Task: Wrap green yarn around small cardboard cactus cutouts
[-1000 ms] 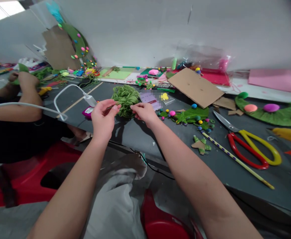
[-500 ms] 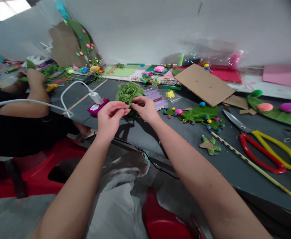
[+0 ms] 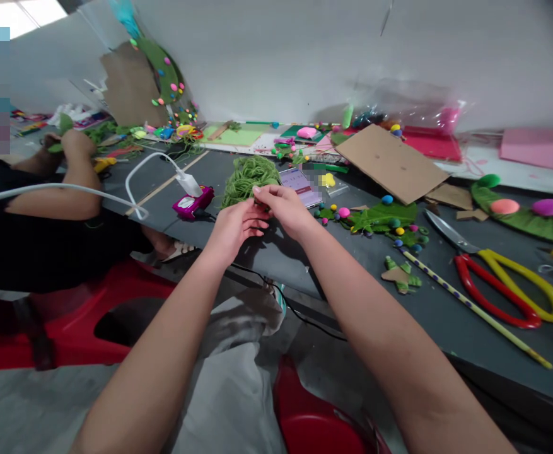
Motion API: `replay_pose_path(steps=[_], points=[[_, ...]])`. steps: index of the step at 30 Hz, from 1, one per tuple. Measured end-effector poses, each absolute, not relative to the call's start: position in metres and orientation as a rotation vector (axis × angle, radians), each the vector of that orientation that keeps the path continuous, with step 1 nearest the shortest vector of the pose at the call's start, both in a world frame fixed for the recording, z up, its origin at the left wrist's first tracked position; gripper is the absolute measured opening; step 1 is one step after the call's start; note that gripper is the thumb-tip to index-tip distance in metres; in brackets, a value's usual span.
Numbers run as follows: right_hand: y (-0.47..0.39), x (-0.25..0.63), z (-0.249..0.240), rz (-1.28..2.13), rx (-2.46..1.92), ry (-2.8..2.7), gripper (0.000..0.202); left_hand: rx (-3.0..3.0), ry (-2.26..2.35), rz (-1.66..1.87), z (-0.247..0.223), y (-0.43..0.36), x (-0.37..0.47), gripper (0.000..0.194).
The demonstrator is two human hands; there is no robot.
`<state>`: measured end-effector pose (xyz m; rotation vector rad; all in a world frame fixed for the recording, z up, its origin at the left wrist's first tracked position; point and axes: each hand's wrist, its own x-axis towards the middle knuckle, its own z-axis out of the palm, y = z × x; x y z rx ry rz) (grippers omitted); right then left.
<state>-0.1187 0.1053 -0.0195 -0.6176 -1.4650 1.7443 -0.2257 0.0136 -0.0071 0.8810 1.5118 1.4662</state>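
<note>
My left hand (image 3: pixel 236 228) and my right hand (image 3: pixel 286 208) meet in front of a loose bundle of green yarn (image 3: pixel 250 176) on the dark table. The right thumb and fingers are pinched together at the left fingertips. Curled fingers on my left hand reach in under them, and its thumb is mostly hidden. Whatever lies between the fingertips is too small and covered to name. To the left of the hands sits a purple power socket block (image 3: pixel 193 203) with a white plug (image 3: pixel 188 183). Behind my right hand lies a phone (image 3: pixel 299 184) with a lit screen.
Large scissors (image 3: pixel 465 246) with red and yellow handles, a spotted stick (image 3: pixel 475 307) and a yarn-wrapped star (image 3: pixel 401 275) lie at right. Cardboard (image 3: pixel 392 162) and pompom-covered green pieces (image 3: pixel 380 217) lie behind. Another person's arm (image 3: pixel 80 167) is at left; a white cable (image 3: pixel 63 188) crosses there.
Both hands have come closer together, and the left has moved right toward the right fingertips. The view has shifted slightly. The yarn bundle stays behind the hands.
</note>
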Motion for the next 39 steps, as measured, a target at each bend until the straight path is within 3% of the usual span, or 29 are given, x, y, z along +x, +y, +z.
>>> replay_pose_path(steps=[5,11,17,27,32,36,39], points=[[0.096,-0.112,-0.015,1.66,-0.478,-1.614,0.017,0.551,1.256,1.595,-0.009,0.035,-0.219,0.024],[0.073,-0.106,-0.011,1.251,-0.464,-1.881,0.014,0.369,1.118,1.579,-0.002,0.044,-0.216,0.027],[0.028,-0.063,0.0,1.571,-0.296,-1.909,0.025,0.21,1.079,1.587,0.003,0.049,-0.224,0.024],[-0.029,0.009,0.016,1.362,0.173,-1.816,0.026,0.061,0.994,1.625,-0.001,0.06,-0.232,0.023],[-0.002,0.002,0.015,1.577,-0.001,-1.41,0.023,0.027,0.918,1.588,0.005,0.056,-0.236,0.029],[0.027,-0.021,0.018,1.536,-0.15,-1.303,0.034,0.064,0.902,1.565,0.003,0.055,-0.236,0.032],[0.042,-0.037,0.021,1.417,-0.533,-1.496,0.04,0.094,0.924,1.532,0.001,0.055,-0.235,0.028]])
